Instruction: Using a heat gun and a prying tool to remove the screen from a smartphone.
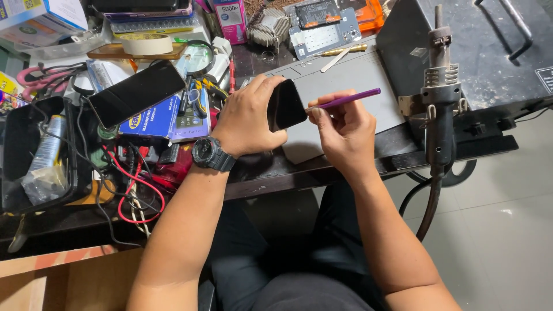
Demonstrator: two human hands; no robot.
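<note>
My left hand [247, 118] grips a small black phone [286, 106], held tilted above a grey work mat [351, 78]. A black wristwatch [212, 154] sits on that wrist. My right hand [341, 132] pinches a thin purple tool [348, 99], whose near end meets the phone's right edge. Both hands hover over the front of the dark bench.
A hot-air gun [440, 98] hangs in a holder on a black station [484, 46] at right. Another dark phone [137, 92] lies on a blue box at left. Red and black wires [135, 184], a tape roll [147, 43], a magnifier [197, 57] and circuit boards [322, 26] crowd the bench.
</note>
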